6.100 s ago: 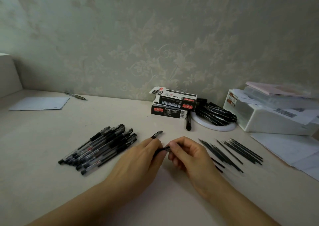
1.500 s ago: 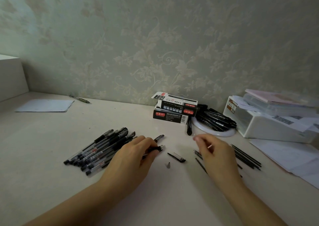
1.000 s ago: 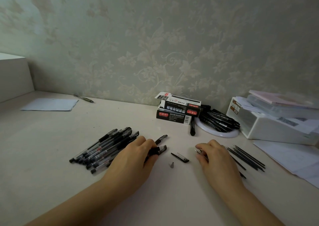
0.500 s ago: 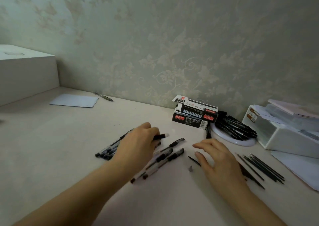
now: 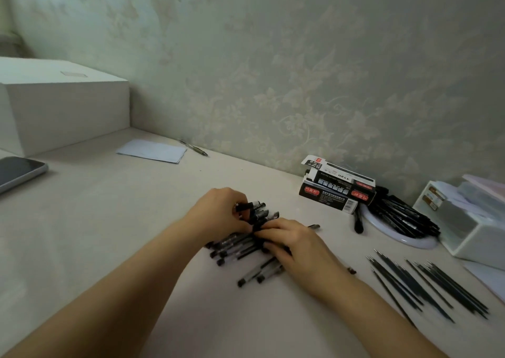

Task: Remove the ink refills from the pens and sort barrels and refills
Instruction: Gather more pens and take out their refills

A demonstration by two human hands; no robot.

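Blk pens (image 5: 240,244), blk refills (image 5: 426,284), cream desk (image 5: 109,221), floral pale-green wallpaper (image 5: 273,70).

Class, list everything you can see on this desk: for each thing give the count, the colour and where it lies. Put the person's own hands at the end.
pens: a pile, too overlapped to count, black and clear, desk middle, under both hands
ink refills: a loose row, over ten, dark, right of the pens
pen boxes: two, black with red labels, stacked by the wall
round dish: one, white, holding black pens, right of the boxes
storage box: one, white, far right
phone: one, dark screen, left edge
paper sheet: one, pale, back left
lone pen: one, grey, by the wall
big box: one, white, left corner
left hand: gripping pens in the pile
right hand: fingers on the pile
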